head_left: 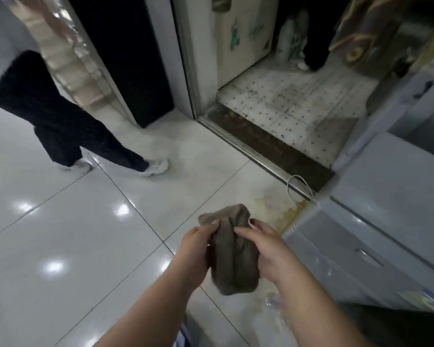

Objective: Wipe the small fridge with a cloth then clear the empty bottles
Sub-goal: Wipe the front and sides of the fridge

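Note:
A bunched grey-brown cloth (232, 249) hangs in front of me above the tiled floor. My left hand (196, 249) grips its left side and my right hand (271, 249) grips its right side. The small pale grey fridge (376, 216) stands low at the right, its top and front face just right of my right hand. A clear plastic bottle (273, 301) lies on the floor below my right forearm, partly hidden and blurred.
A person in dark trousers and white shoes (70, 121) walks across the glossy tiles at the left. A doorway with a metal threshold (261, 151) leads to a dotted floor. A white cord loop (298, 189) and a yellowish stain (281, 209) lie beside the fridge.

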